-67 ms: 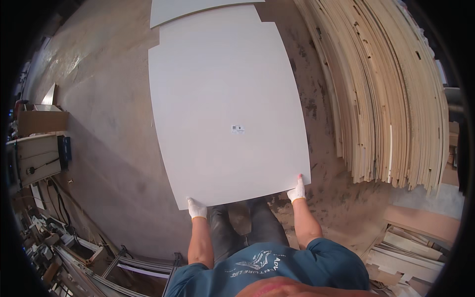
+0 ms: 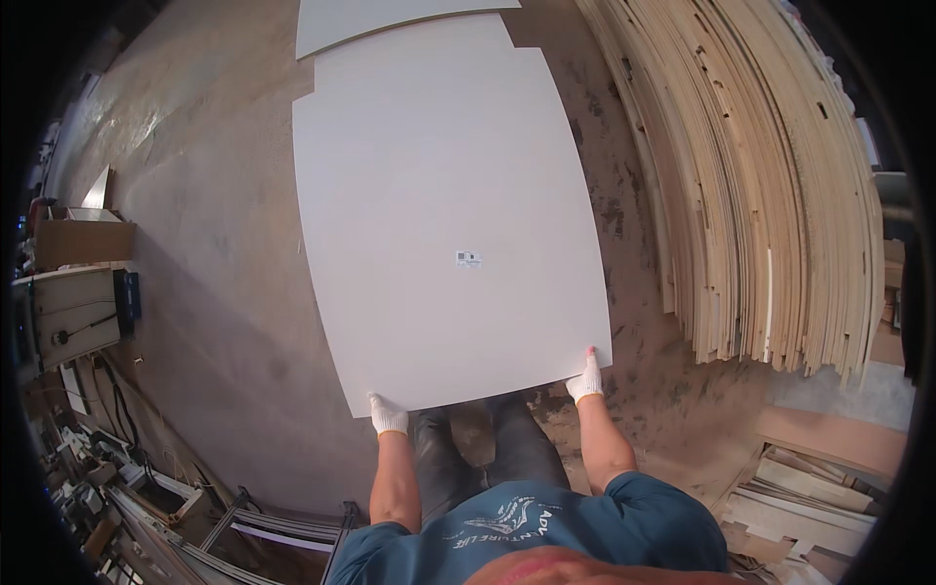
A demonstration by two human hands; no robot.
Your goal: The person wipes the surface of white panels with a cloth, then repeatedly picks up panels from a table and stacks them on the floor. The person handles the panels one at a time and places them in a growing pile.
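A large white panel [image 2: 448, 185] with notched far corners spreads out in front of me. A small printed label [image 2: 469, 259] is stuck near its middle. My left hand [image 2: 387, 413], in a white knit glove, grips the near left corner with the thumb on top. At the near right corner my right hand [image 2: 587, 378] holds the edge the same way; its glove leaves a pink-tipped thumb showing on the panel. The other fingers of both hands are hidden beneath. Beyond the far end, another white panel [image 2: 390, 18] shows partly at the top of the view.
To the right stands a long stack of wooden boards [image 2: 741, 195]. Offcuts [image 2: 809, 497] lie at the lower right. A metal frame [image 2: 283, 531] and clutter line the lower left. Boxes and a cabinet [image 2: 73, 307] stand at the left on the concrete floor [image 2: 214, 224].
The panel and both hands sit very slightly lower in the view. Both hands keep their hold on the near corners.
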